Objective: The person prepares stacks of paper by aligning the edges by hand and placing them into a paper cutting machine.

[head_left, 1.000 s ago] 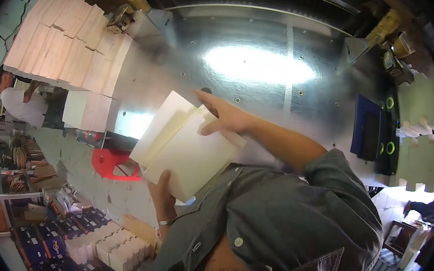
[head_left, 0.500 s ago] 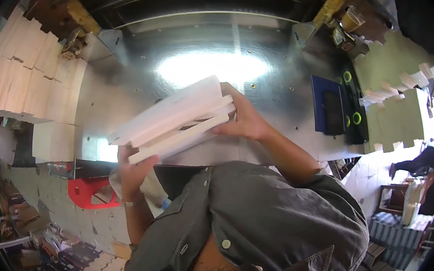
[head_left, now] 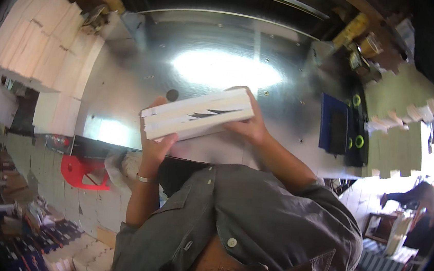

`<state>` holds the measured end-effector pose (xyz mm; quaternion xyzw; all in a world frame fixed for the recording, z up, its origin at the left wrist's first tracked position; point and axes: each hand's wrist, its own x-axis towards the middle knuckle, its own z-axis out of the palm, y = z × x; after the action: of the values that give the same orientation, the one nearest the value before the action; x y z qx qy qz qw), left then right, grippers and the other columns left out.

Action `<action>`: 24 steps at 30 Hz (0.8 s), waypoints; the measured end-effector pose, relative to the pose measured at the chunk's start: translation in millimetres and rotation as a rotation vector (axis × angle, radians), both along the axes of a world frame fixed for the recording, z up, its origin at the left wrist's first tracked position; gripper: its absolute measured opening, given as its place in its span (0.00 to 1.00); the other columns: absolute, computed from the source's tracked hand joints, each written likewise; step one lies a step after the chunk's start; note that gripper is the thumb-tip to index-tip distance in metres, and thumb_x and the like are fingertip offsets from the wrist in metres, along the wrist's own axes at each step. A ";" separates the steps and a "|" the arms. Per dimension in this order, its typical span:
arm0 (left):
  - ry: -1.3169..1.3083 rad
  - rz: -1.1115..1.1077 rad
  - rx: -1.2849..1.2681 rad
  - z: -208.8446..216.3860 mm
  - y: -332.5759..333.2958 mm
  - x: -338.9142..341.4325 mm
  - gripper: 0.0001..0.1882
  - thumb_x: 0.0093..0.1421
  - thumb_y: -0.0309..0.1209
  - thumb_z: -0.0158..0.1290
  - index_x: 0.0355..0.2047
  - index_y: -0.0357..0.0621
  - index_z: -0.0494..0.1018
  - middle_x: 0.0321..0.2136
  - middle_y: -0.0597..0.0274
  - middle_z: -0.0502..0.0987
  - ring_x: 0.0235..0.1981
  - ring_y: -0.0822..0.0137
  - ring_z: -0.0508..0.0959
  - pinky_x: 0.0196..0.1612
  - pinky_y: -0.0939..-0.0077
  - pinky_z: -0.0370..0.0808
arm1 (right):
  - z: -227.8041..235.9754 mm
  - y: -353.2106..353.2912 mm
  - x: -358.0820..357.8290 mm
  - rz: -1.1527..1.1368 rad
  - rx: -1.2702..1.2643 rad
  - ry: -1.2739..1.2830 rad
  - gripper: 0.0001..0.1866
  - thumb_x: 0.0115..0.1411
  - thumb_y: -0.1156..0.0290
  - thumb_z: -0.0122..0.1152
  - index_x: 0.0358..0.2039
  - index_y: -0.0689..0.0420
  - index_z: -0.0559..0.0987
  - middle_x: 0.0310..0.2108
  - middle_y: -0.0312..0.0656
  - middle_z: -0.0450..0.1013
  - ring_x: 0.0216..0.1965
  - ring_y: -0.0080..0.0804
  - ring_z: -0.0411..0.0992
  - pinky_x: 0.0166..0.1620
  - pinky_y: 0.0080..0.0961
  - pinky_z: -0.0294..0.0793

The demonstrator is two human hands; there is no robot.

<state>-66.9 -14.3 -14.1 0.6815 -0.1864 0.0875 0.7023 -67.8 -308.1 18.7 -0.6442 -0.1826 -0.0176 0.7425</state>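
Observation:
Between my two hands is a stack of white book blocks [head_left: 198, 114], held over the metal table and tilted slightly up to the right. Dark gaps show between its layers near the right end. My left hand [head_left: 157, 143] is closed round the left end, thumb on the near edge. At the other end my right hand [head_left: 251, 125] grips the stack, with its thumb along the near side and the fingers mostly hidden behind.
The shiny metal table [head_left: 285, 121] has a machine's dark slot along its back. Tall paper stacks [head_left: 35, 32] stand at left, with greenish stacks [head_left: 394, 143] at right. A dark blue pad [head_left: 334, 124] lies on the right side. A red plastic piece [head_left: 84, 173] sits below the table's left edge.
The stack has turned closer to level, and its layers have come closer together. My left hand has risen and moved right with its end. The whole view has shifted a little.

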 end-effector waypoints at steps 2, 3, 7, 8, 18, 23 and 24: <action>0.008 -0.010 0.007 14.2 -7.3 -10.9 0.45 0.51 0.24 0.62 0.68 0.31 0.56 0.68 0.46 0.62 0.69 0.55 0.65 0.70 0.59 0.63 | -3.5 -1.9 -4.4 0.014 0.002 -0.006 0.38 0.46 0.72 0.77 0.58 0.59 0.69 0.50 0.39 0.73 0.54 0.29 0.70 0.58 0.32 0.69; 0.006 -0.049 0.067 15.8 -3.3 -11.1 0.45 0.52 0.21 0.59 0.70 0.32 0.54 0.70 0.46 0.60 0.70 0.56 0.63 0.70 0.60 0.61 | -6.9 -2.8 -5.1 0.007 0.000 0.028 0.42 0.46 0.72 0.77 0.62 0.60 0.67 0.52 0.41 0.72 0.56 0.31 0.70 0.60 0.33 0.68; 0.266 -0.023 -0.044 -4.3 -0.1 -31.0 0.47 0.54 0.18 0.54 0.74 0.33 0.48 0.73 0.50 0.56 0.71 0.59 0.61 0.71 0.62 0.58 | -16.4 4.3 -13.3 -0.062 -0.014 0.061 0.56 0.48 0.71 0.77 0.74 0.61 0.55 0.67 0.50 0.64 0.67 0.38 0.64 0.68 0.36 0.61; 0.312 -0.025 -0.094 -3.6 -2.9 -30.4 0.48 0.54 0.18 0.53 0.75 0.34 0.46 0.74 0.51 0.54 0.71 0.60 0.60 0.72 0.62 0.57 | -20.7 3.7 -12.5 -0.042 -0.021 0.060 0.56 0.48 0.71 0.77 0.74 0.61 0.55 0.67 0.50 0.64 0.67 0.38 0.64 0.68 0.36 0.61; 0.314 0.008 -0.187 -7.1 -4.5 -42.1 0.49 0.57 0.23 0.60 0.75 0.38 0.47 0.67 0.58 0.64 0.68 0.61 0.65 0.70 0.64 0.59 | -27.7 1.2 -24.0 -0.113 -0.207 0.141 0.58 0.52 0.76 0.75 0.76 0.62 0.47 0.72 0.51 0.59 0.70 0.41 0.61 0.72 0.37 0.56; 0.027 0.040 0.467 12.3 13.3 -21.7 0.40 0.49 0.30 0.70 0.63 0.45 0.70 0.58 0.53 0.74 0.62 0.52 0.72 0.68 0.58 0.60 | -49.6 -19.0 -5.7 -0.005 -0.374 0.114 0.44 0.50 0.74 0.79 0.67 0.61 0.69 0.59 0.46 0.75 0.56 0.36 0.74 0.64 0.36 0.69; -0.043 0.037 0.598 10.4 16.8 -20.2 0.36 0.47 0.33 0.71 0.58 0.46 0.73 0.56 0.52 0.76 0.60 0.50 0.72 0.65 0.57 0.61 | -52.1 -16.8 -6.0 0.020 -0.387 0.174 0.37 0.50 0.73 0.80 0.61 0.60 0.74 0.55 0.45 0.77 0.54 0.35 0.76 0.62 0.35 0.72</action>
<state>-87.1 2.5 -3.7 0.8594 -0.2061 0.0559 0.4646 -73.7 -324.9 -33.3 -0.7721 -0.1243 0.0810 0.6179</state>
